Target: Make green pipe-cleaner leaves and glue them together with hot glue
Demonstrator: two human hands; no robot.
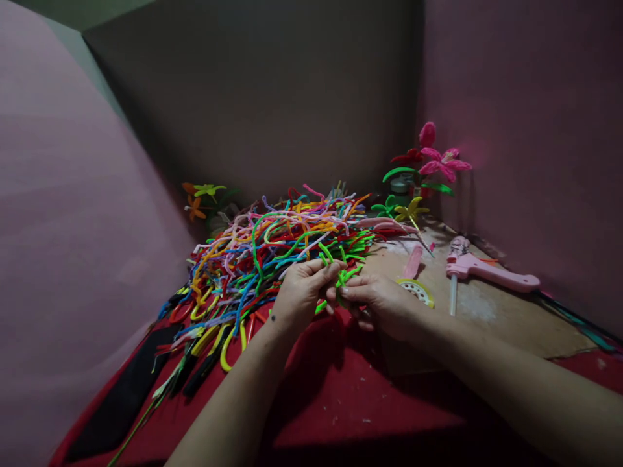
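Left of the glue gun, your left hand and right hand pinch green stems, fingertips closed; likely light, bendable, so hold their bunched middle.

Bright green fuzzy-stem piece: part hidden by fingertips of left hand & right hand; can't tell how strands join. Yellow-rimmed round tape roll part hidden behind right hand. Bottom layers of multicolour fuzzy-stem heap buried, incl. most stem ends. Left forearm cut off at near edge, right forearm at right edge. Red cloth also cut off, near side. Pale scraps on it too tiny to ID. Far left, orange flowers dim, blurred.
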